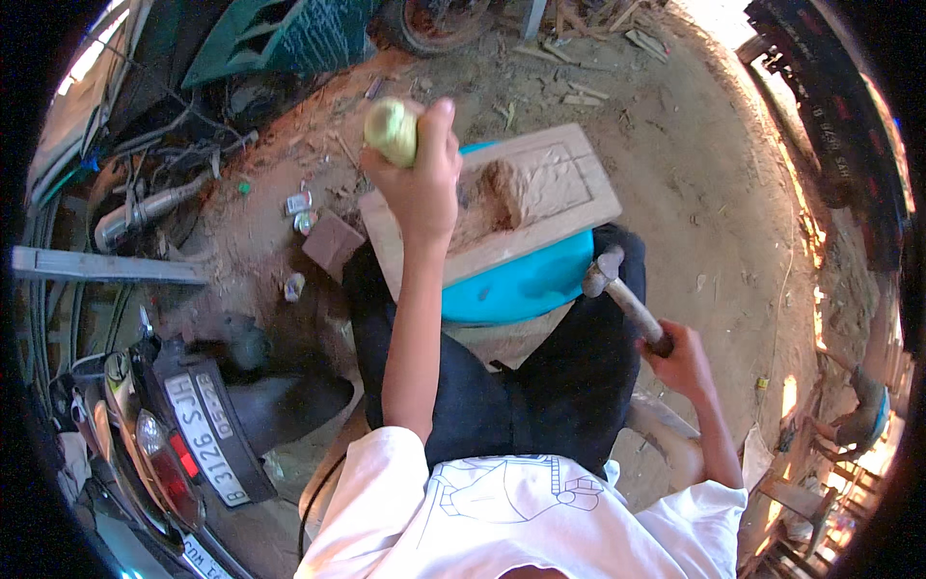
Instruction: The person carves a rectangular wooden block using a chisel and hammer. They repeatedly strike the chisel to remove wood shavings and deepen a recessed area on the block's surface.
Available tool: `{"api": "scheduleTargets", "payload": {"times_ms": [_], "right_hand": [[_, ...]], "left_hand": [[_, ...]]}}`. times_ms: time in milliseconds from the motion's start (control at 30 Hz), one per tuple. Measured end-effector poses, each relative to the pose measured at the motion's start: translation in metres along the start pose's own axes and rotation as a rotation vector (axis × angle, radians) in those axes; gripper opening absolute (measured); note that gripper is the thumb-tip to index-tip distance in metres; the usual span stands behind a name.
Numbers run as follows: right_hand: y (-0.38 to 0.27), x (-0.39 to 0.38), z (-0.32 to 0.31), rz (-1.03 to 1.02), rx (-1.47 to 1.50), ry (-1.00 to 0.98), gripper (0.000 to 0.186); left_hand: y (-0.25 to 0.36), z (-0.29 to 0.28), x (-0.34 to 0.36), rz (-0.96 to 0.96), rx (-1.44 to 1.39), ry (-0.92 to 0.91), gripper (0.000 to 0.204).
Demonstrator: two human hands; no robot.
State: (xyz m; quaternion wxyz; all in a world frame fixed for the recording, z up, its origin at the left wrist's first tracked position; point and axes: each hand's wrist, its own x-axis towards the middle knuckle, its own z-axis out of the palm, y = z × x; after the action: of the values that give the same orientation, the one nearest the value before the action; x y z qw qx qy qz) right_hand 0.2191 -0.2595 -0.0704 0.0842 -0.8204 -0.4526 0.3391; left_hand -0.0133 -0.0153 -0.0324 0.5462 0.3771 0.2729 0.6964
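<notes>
My left hand [425, 193] is closed round the pale yellow-green handle of a chisel [392, 132], over the left part of a wooden board. The hand hides the blade, so I cannot tell whether it touches the wood. The rectangular board [596, 185] has a hollow with rough, chipped-out wood and a line drawn inside its border. It lies tilted on a blue plastic stool [529, 285] between my knees. To the right, my right hand [679, 359] grips the lower handle of a hammer [632, 311], its metal head raised near my right knee, apart from the chisel.
A parked motorcycle [183, 434] stands close at the left. Beyond it lie a metal beam [111, 265], a silver exhaust pipe [149, 214] and tangled scrap. A reddish block [333, 242] and small litter rest on the dirt floor. Wood scraps [584, 95] and a wheel [434, 24] are at the far side.
</notes>
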Motion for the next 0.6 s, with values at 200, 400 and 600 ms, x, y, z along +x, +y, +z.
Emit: {"api": "scheduleTargets", "payload": {"times_ms": [200,400,600], "right_hand": [[0.021,0.008,0.004,0.21,0.384,-0.058,0.049],[0.021,0.015,0.007,0.185,0.679,-0.11,0.047],[0.014,0.002,0.003,0.184,0.81,-0.102,0.041]], "left_hand": [[0.006,-0.003,0.015,0.122,0.876,-0.047,0.031],[-0.046,0.006,0.036,-0.15,1.457,-0.484,0.044],[-0.048,0.011,0.014,-0.219,1.419,-0.747,0.059]]}}
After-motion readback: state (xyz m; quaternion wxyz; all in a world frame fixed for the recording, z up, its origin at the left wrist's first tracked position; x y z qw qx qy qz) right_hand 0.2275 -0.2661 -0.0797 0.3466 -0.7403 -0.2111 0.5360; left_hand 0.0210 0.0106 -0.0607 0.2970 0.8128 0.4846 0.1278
